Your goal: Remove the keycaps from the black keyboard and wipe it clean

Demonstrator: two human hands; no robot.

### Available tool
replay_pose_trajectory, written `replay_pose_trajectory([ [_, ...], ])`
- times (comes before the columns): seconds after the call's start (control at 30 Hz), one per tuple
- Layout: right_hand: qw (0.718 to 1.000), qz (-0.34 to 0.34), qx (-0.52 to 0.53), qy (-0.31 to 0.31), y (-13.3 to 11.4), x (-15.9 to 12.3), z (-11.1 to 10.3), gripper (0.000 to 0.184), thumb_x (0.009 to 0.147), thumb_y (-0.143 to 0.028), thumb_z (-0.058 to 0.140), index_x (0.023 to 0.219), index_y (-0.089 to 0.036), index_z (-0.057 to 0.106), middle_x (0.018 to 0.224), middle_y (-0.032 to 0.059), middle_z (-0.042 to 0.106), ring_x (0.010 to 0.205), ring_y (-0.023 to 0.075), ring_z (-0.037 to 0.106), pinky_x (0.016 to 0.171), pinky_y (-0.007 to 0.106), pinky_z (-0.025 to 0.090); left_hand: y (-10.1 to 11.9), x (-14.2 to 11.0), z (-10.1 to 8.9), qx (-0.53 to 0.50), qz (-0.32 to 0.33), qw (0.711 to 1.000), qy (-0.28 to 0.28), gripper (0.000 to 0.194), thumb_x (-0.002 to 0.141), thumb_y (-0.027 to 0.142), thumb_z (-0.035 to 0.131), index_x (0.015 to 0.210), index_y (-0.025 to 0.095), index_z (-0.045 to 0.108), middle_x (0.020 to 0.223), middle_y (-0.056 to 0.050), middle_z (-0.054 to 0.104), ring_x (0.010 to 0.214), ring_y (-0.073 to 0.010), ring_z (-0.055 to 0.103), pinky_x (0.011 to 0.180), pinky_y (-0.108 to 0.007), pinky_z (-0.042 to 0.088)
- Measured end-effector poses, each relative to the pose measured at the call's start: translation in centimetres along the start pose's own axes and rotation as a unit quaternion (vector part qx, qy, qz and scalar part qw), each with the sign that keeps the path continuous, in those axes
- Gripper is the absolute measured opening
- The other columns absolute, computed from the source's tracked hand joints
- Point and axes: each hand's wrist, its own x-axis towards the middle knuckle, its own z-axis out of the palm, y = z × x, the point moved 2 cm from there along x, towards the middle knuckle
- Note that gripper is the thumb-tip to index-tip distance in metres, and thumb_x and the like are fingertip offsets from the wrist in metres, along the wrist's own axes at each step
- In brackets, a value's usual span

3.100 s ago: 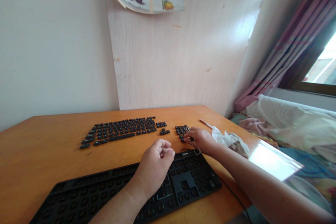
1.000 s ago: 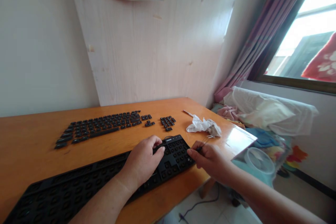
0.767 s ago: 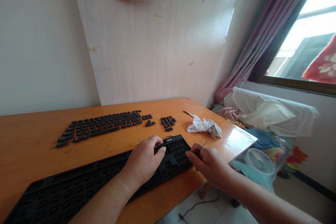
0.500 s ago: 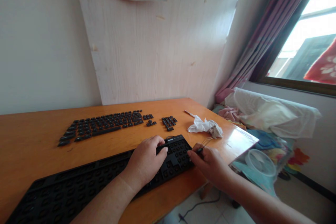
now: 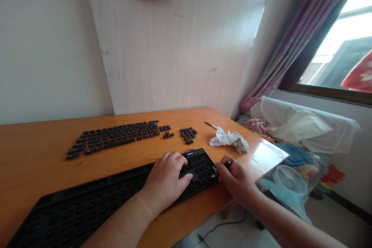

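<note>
A black keyboard (image 5: 95, 197) with its keycaps off lies slantwise along the table's front edge. My left hand (image 5: 167, 178) rests on it left of the number pad, palm down, with the thumb apart from the fingers. At the pad's right edge, my right hand (image 5: 236, 174) is closed in a pinch around a keycap puller (image 5: 229, 164); only its dark end and a trace of thin wire show. Beside those fingertips, a keycap (image 5: 214, 169) shows at the pad's edge. Loose number-pad keycaps (image 5: 188, 134) lie grouped behind the keyboard.
Rows of loose black keycaps (image 5: 113, 137) are laid out at the back left of the orange table (image 5: 52, 178). A crumpled white tissue (image 5: 225, 138) and a thin stick (image 5: 210, 124) lie at the back right. Beyond the right edge stands a clear plastic tub (image 5: 290, 180).
My right hand has turned, so the puller's wires no longer stick out plainly. My left hand has shifted slightly right on the keyboard. The view has moved a little.
</note>
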Motion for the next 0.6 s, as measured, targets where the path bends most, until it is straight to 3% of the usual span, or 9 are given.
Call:
replay_pose_trajectory([
  [0.3, 0.981, 0.086, 0.168, 0.040, 0.6, 1.2, -0.5, 0.033, 0.085, -0.049, 0.059, 0.074, -0.021, 0.045, 0.052, -0.0047, 0.051, 0.043, 0.0094, 0.038, 0.042, 0.022, 0.028, -0.2, -0.2, 0.2, -0.012, 0.008, 1.000, 0.004, 0.022, 0.077, 0.035, 0.069, 0.094, 0.023, 0.066, 0.099, -0.007, 0.064, 0.098, -0.0265, 0.056, 0.086, -0.037, 0.042],
  [0.47, 0.984, 0.048, 0.170, 0.034, -1.4, 2.3, 0.2, 0.034, 0.086, -0.051, 0.058, 0.074, -0.021, 0.046, 0.054, -0.0041, 0.050, 0.045, 0.0098, 0.040, 0.043, 0.022, 0.030, -0.3, 0.0, 0.3, -0.059, -0.009, 0.998, 0.026, 0.022, 0.076, 0.031, 0.070, 0.097, 0.024, 0.066, 0.100, -0.007, 0.067, 0.101, -0.0276, 0.058, 0.089, -0.039, 0.042],
  [0.6, 0.992, -0.029, 0.115, 0.037, -3.7, 3.5, 1.7, 0.036, 0.087, -0.048, 0.056, 0.067, -0.020, 0.047, 0.054, -0.0028, 0.049, 0.050, 0.0111, 0.043, 0.049, 0.023, 0.035, -0.4, 0.3, 0.3, -0.201, -0.056, 0.977, 0.038, 0.022, 0.080, 0.024, 0.064, 0.101, 0.022, 0.065, 0.103, -0.007, 0.069, 0.100, -0.0235, 0.061, 0.092, -0.037, 0.044],
])
